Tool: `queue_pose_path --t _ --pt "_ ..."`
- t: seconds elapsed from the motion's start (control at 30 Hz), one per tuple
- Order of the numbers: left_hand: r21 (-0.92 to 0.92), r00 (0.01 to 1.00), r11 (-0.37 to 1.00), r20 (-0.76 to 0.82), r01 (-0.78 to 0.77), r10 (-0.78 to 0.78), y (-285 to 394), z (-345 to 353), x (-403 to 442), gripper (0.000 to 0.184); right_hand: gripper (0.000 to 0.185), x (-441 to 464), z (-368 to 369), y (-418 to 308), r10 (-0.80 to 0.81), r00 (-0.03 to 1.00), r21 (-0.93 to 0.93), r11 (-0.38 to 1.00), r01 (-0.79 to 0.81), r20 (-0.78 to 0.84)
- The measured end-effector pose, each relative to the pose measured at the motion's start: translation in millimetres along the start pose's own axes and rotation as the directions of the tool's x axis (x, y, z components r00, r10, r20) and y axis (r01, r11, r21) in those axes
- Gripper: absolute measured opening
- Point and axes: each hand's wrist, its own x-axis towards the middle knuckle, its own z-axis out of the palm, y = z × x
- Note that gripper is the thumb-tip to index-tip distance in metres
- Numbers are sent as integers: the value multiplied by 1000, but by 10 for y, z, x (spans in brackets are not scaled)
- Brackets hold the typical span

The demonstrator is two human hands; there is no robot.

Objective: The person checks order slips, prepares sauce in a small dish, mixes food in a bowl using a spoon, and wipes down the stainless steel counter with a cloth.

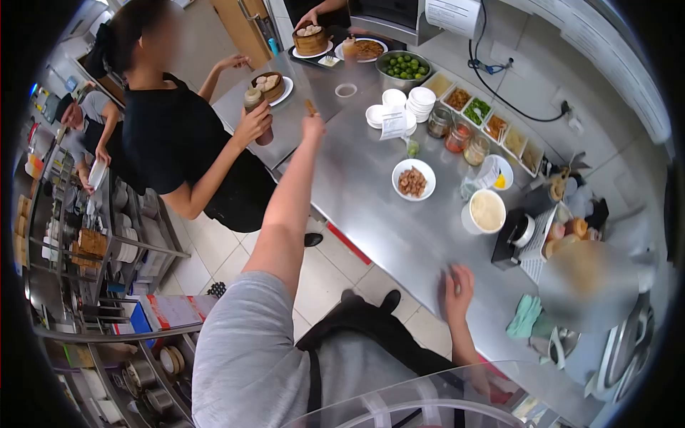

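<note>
My left hand (pixel 312 130) reaches far out over the steel counter (pixel 357 182), closed on a small brown stick-like object (pixel 310 107) whose kind I cannot make out. Just beyond it is a bamboo steamer (pixel 269 85) with pale dumplings, on a white plate (pixel 287 91). A small round dish (pixel 346 90) lies to its right. Near the counter's front edge is my right hand (pixel 459 289), fingers loosely bent and apart, with nothing in it. A white bowl of chopped brown meat (pixel 412 182) and a tub of pale contents (pixel 485 212) stand beyond it.
A co-worker in black (pixel 193 135) stands at left, holding a squeeze bottle (pixel 259 118). Another person's hand (pixel 307 20) touches a second bamboo steamer (pixel 311 43). A bowl of limes (pixel 404 65), stacked white bowls (pixel 421 104) and jars (pixel 457 135) line the back.
</note>
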Motion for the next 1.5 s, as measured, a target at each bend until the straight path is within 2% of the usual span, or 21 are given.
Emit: queue_pose_path --t 0.03,0.1,0.13,0.17,0.2,0.23,0.3,0.37,0.53,0.8,0.87,0.97,1.03,1.13,1.23,1.3,1.37,1.43,1.5 --pt "67 999 997 -37 28 -26 -140 6 314 20 22 -25 -99 122 25 1000 -50 998 -24 7" --pt "-30 990 998 -132 47 -51 18 -31 336 21 19 -97 -172 356 74 997 -121 990 -75 -14" --pt "-31 990 998 -126 57 -60 -119 -15 558 21 19 -104 -175 402 80 997 -130 988 -81 -12" --pt "-164 976 974 -127 155 -177 -258 -22 773 20 19 -110 -182 415 7 1000 -209 978 -8 -5" --pt "-296 951 924 -114 243 -287 -363 -54 1001 18 19 -98 -173 411 -69 998 -283 957 68 6" --pt "-297 950 922 -108 250 -292 -445 -81 1172 18 19 -96 -151 443 -66 998 -291 954 65 5" --pt "-465 917 805 36 368 -398 -628 -115 1473 20 18 -102 -134 498 -16 1000 -349 937 23 26" --pt "-513 883 743 69 431 -465 -681 -188 1747 22 18 -90 -118 502 8 1000 -363 932 -3 12" --pt "-606 845 658 45 447 -533 -729 -381 2228 24 21 -74 -68 507 22 999 -419 908 -9 26" --pt "-659 829 612 31 437 -558 -730 -548 2556 18 24 -60 -23 519 -6 999 -494 869 28 44" --pt "-663 838 560 200 497 -508 -729 -568 2494 18 24 -85 2 566 -15 1000 -499 866 26 25" --pt "-678 818 532 186 508 -544 -631 -502 2115 27 23 -98 -5 564 -24 1000 -502 865 24 8" --pt "-679 813 507 239 531 -532 -631 -467 1775 32 22 -89 -17 531 -25 1000 -502 865 24 3" --pt "-519 891 724 262 454 -372 -713 -344 1136 33 23 -54 -23 477 -32 999 -502 864 27 -2" --pt "-311 926 897 310 314 -217 -144 -166 33 30 22 -43 -13 426 -30 997 -472 881 -4 -64" --pt "-224 936 958 339 180 -96 74 -2 -569 27 19 -14 -59 349 -54 998 -447 893 39 -22" --pt "-195 881 970 473 146 -37 352 147 -1173 26 17 -39 -100 353 -68 997 -414 909 48 -35" --pt "-191 785 973 619 127 19 585 313 -1729 22 15 -63 -141 358 -91 995 -410 910 66 -42" --pt "-207 708 977 698 58 106 794 505 -2237 21 17 -79 -184 340 -98 994 -362 930 72 -53"
